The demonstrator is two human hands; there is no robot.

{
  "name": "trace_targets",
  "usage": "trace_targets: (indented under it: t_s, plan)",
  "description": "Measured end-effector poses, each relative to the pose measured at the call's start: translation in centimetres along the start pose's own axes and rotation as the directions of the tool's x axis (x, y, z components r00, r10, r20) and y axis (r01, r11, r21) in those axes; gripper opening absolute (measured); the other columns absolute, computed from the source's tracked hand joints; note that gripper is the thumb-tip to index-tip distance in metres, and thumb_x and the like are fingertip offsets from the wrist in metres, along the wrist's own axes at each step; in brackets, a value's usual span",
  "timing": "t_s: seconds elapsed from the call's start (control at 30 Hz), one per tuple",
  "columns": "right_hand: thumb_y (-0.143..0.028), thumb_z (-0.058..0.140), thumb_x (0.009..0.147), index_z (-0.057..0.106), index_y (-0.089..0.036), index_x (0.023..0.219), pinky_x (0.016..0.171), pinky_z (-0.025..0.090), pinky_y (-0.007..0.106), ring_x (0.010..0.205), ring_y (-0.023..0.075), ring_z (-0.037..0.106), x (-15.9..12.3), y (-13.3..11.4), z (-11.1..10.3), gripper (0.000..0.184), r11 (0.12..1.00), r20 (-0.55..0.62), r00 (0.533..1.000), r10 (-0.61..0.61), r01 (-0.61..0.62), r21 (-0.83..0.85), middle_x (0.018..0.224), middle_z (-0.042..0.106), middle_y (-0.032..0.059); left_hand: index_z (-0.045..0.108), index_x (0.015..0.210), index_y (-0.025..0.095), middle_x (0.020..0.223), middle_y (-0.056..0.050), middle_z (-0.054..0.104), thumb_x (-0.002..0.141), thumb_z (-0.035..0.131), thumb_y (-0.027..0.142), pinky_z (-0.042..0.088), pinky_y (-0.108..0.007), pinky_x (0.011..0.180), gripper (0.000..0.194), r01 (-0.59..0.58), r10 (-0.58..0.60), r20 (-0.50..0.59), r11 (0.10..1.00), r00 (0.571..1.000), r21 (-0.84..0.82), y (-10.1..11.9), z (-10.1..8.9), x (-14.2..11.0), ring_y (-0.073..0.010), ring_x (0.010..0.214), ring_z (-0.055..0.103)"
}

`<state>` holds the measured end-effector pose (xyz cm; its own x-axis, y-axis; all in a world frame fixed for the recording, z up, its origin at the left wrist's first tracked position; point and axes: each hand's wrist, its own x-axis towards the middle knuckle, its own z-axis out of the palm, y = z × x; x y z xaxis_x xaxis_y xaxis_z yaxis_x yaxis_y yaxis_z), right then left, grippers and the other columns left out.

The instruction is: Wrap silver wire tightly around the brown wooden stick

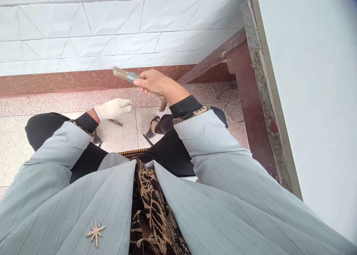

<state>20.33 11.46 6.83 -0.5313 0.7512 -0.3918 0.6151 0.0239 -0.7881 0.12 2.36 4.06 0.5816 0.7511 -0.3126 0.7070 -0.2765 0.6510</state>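
Note:
My right hand (152, 81), bare, is wrapped round a brownish stick (120, 73) with grey metal wire wound about it just ahead of my thumb. The stick slants up to the left, and its lower end passes beneath my palm and wrist. Lower and to the left, my left hand (114, 108) wears a white knit glove. Its fingers are curled together, apart from the stick; whether anything thin sits between them is hidden. Just below the glove shows a short dark reddish-brown piece (115, 122), seemingly on the floor.
A white tiled wall (114, 19) with a red-brown skirting rises in front. On the right stand a dark red wooden frame (252, 110) with a slanting beam (212, 54) and a white surface (315, 99). A pale cable (231, 106) lies coiled on the speckled floor (119, 136).

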Motion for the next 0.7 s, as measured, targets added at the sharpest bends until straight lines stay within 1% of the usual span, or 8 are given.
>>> trace_targets:
  t_s: [0.1,0.17,0.27,0.37,0.43,0.53,0.63,0.7]
  plan:
    - [-0.039,0.062,0.102,0.060,-0.020,0.087,0.060,0.045,0.027,0.063,0.0156,0.057,0.7,0.6,0.4,0.025,0.984,0.071,0.996,0.049,-0.036,-0.174,0.071,0.062,0.0041,0.062,0.090,0.019,0.082,-0.003,0.063,0.099,0.041,0.038,0.043,-0.031,0.075,0.030,0.009,-0.016,0.077,0.997,0.997,0.081,0.5,-0.3,-0.3,-0.0180,0.075,0.057]
    - [-0.035,0.058,0.102,0.063,-0.018,0.090,0.064,0.046,0.029,0.068,0.0172,0.060,0.8,0.6,0.7,0.022,0.952,0.117,0.989,0.088,-0.050,-0.301,0.077,0.065,0.0062,0.063,0.091,0.019,0.082,-0.003,0.064,0.099,0.040,0.037,0.043,-0.031,0.074,0.031,0.029,-0.041,0.099,0.992,0.994,0.127,0.6,-0.7,-0.5,-0.0180,0.074,0.057]
    - [-0.035,0.056,0.102,0.067,-0.015,0.094,0.068,0.045,0.031,0.074,0.0198,0.063,0.6,0.0,1.1,0.023,0.857,0.165,0.972,0.166,-0.059,-0.512,0.082,0.068,0.0086,0.065,0.094,0.018,0.085,-0.004,0.066,0.100,0.039,0.037,0.042,-0.031,0.075,0.032,0.056,-0.066,0.044,0.979,0.997,0.196,0.6,-1.4,-0.9,-0.0187,0.078,0.059]
    - [-0.034,0.058,0.101,0.068,-0.014,0.096,0.067,0.043,0.030,0.072,0.0180,0.061,0.4,-0.4,1.7,0.022,0.781,0.281,0.938,0.203,0.018,-0.625,0.081,0.067,0.0075,0.066,0.094,0.018,0.083,-0.004,0.065,0.102,0.039,0.037,0.041,-0.030,0.074,0.034,0.089,-0.082,-0.041,0.965,0.996,0.245,0.5,-2.3,-1.2,-0.0188,0.078,0.059]
    - [-0.033,0.059,0.101,0.067,-0.014,0.095,0.064,0.040,0.029,0.067,0.0150,0.057,0.3,-0.4,2.0,0.021,0.788,0.405,0.894,0.192,0.105,-0.607,0.076,0.064,0.0043,0.067,0.093,0.019,0.082,-0.004,0.064,0.101,0.040,0.037,0.041,-0.030,0.074,0.033,0.086,-0.076,-0.052,0.968,0.996,0.236,0.4,-2.8,-1.4,-0.0187,0.077,0.059]
    - [-0.034,0.062,0.100,0.067,-0.015,0.094,0.064,0.039,0.027,0.065,0.0127,0.054,0.0,-0.4,2.2,0.021,0.847,0.576,0.805,0.145,0.200,-0.493,0.071,0.059,-0.0001,0.068,0.090,0.019,0.082,-0.003,0.064,0.099,0.044,0.037,0.043,-0.031,0.076,0.031,0.026,-0.020,-0.038,0.986,0.999,0.167,0.0,-3.1,-1.6,-0.0187,0.077,0.059]
    - [-0.037,0.067,0.098,0.066,-0.015,0.091,0.067,0.039,0.026,0.064,0.0115,0.052,-0.5,-0.7,1.8,0.023,0.901,0.687,0.722,0.076,0.246,-0.358,0.069,0.056,-0.0026,0.068,0.089,0.018,0.080,-0.002,0.063,0.098,0.047,0.040,0.044,-0.031,0.076,0.031,-0.027,0.030,-0.059,0.998,0.998,0.049,-0.5,-3.1,-1.6,-0.0174,0.076,0.058]
    - [-0.037,0.067,0.099,0.063,-0.015,0.084,0.065,0.038,0.026,0.060,0.0103,0.049,-1.1,-1.0,1.1,0.026,0.930,0.725,0.689,0.009,0.260,-0.259,0.064,0.052,-0.0038,0.068,0.092,0.018,0.082,-0.002,0.065,0.097,0.048,0.040,0.045,-0.030,0.077,0.031,-0.040,0.035,-0.087,0.998,0.996,-0.051,-1.0,-2.9,-1.4,-0.0166,0.078,0.059]
